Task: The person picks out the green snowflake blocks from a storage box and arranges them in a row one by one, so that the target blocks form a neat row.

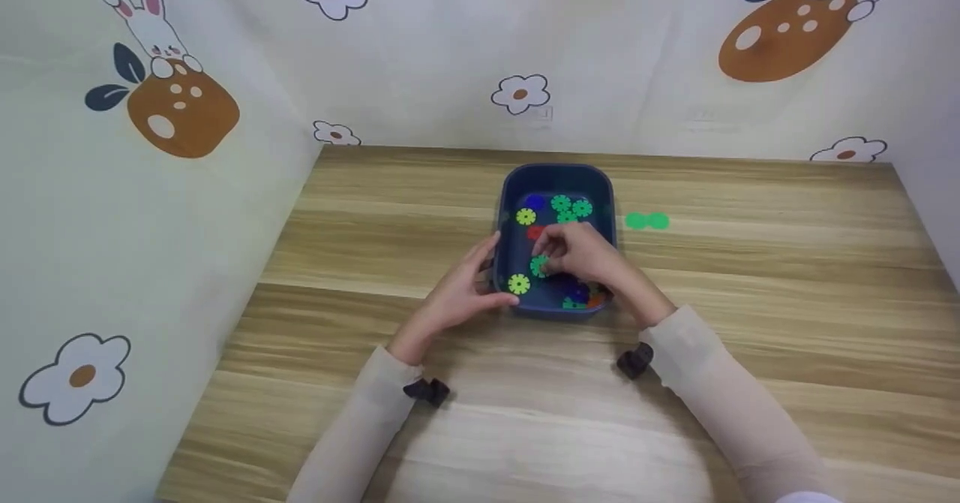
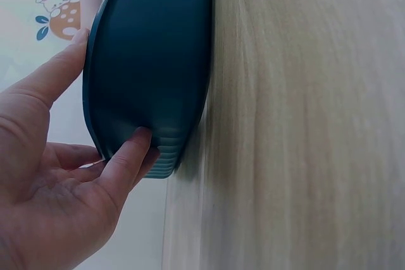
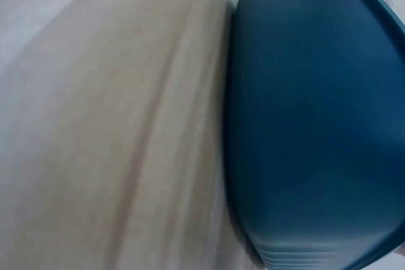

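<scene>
A dark blue plastic bin (image 1: 555, 176) stands on the table, with notched plastic snowflake discs lying inside. My left hand (image 1: 465, 289) holds the bin at its left side, thumb at the near corner of the rim; in the left wrist view its fingers (image 2: 126, 162) press the outer wall. Reaching in over the right rim, my right hand (image 1: 585, 251) pinches a green snowflake disc (image 1: 538, 266), partly covered by the fingers. Around it lie yellow discs (image 1: 518, 284), a red disc (image 1: 534, 233), a blue disc (image 1: 534, 203) and several green discs (image 1: 582, 208).
Two green discs (image 1: 647, 221) lie edge to edge on the wooden table (image 1: 750, 278), right of the bin. More discs, blue (image 1: 577, 293) and orange, gather in the near right corner of the bin. Behind the table hangs a patterned cloth (image 1: 420, 60).
</scene>
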Action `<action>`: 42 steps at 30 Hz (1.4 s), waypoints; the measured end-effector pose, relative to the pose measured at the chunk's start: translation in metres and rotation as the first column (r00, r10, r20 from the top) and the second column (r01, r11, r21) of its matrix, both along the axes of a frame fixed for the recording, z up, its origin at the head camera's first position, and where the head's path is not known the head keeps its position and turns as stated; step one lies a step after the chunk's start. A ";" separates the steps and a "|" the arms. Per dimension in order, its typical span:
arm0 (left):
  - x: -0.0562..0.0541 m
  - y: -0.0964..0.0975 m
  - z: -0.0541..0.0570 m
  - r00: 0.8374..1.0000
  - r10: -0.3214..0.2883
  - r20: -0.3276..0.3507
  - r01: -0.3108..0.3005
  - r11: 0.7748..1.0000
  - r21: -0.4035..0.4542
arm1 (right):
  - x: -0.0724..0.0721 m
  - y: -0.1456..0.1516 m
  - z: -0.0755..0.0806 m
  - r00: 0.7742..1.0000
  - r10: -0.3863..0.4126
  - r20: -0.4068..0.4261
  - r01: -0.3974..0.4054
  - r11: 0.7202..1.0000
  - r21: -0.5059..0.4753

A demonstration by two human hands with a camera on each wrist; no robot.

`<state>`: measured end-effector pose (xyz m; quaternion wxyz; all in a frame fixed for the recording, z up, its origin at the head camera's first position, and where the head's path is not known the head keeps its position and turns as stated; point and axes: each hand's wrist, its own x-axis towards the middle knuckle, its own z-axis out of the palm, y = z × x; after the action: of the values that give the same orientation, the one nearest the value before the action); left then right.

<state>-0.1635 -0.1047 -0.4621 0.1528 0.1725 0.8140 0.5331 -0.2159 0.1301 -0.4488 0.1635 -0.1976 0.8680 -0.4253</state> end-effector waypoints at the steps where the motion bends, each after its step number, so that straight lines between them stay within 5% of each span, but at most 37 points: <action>1: 0.000 0.000 0.000 1.000 0.000 -0.001 0.000 1.000 -0.004 | 0.000 0.001 0.001 1.000 -0.011 0.000 0.011 1.000 -0.011; 16: 0.000 -0.002 0.001 1.000 -0.010 0.001 0.010 0.999 0.049 | -0.007 0.016 0.024 0.984 -0.145 -0.106 0.137 0.987 -0.081; 26: 0.001 -0.001 -0.001 1.000 0.009 -0.005 -0.009 0.999 0.040 | -0.012 0.035 0.032 0.971 -0.232 -0.055 0.223 0.965 -0.137; 42: -0.001 0.000 -0.003 1.000 0.013 -0.012 -0.013 1.000 0.005 | -0.015 0.069 0.041 0.932 -0.349 -0.102 0.331 0.930 -0.158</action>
<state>-0.1646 -0.1051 -0.4650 0.1440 0.1710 0.8146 0.5351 -0.2306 0.1991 -0.4076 0.0171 -0.0819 0.8661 -0.4929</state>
